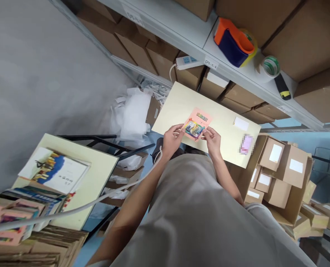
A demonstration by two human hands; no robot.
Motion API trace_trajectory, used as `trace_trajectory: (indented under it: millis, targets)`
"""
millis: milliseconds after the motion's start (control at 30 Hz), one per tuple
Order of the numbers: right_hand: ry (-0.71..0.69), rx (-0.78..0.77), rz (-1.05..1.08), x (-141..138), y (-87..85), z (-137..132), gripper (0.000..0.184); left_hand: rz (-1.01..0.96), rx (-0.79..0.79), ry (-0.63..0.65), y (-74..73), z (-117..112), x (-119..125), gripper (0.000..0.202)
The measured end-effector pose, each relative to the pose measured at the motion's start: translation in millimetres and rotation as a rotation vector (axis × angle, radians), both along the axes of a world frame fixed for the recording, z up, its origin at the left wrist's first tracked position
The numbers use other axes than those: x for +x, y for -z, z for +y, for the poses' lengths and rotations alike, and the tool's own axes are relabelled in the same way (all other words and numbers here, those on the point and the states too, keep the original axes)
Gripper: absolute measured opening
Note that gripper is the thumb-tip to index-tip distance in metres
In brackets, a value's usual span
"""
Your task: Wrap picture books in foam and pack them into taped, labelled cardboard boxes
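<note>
My left hand (171,140) and my right hand (213,139) both pinch a small colourful picture card (194,128) between them, just above a cream table (181,100). Under it lies a pink printed sheet (203,118), flat on the table. Each hand grips one side edge of the card with closed fingers. A white label (241,123) and a small blurred pink object (246,144) lie on the table to the right of my hands.
A second cream table (98,174) at the left carries picture books (53,170) and flattened cardboard. Metal shelving (198,48) behind holds brown boxes, a power strip (188,62), an orange-blue tape dispenser (233,40) and a tape roll (271,66). Labelled boxes (281,167) are stacked at the right.
</note>
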State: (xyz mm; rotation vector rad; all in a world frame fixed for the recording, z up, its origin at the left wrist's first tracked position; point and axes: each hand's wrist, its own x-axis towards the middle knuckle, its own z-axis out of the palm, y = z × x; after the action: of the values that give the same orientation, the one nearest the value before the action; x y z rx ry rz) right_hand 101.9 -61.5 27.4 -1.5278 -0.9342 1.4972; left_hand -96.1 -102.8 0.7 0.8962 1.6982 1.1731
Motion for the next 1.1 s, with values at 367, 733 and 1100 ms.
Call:
trace_trajectory:
  millis: [367, 733, 1100]
  targets:
    - [-0.058, -0.064, -0.178, -97.0, 116.7, 109.0, 0.063, -0.019, -0.181, -0.101, 110.5, 82.3, -76.2, 0.02]
    - [0.08, 0.061, -0.839, -164.7, 175.2, 162.4, 0.044, -0.038, -0.175, -0.033, 167.9, 157.4, -128.0, 0.032]
    - [-0.582, 0.21, -0.569, -422.6, 191.5, 62.2, 0.031, 0.112, -0.463, -0.68, 305.6, 30.2, -387.6, 0.039]
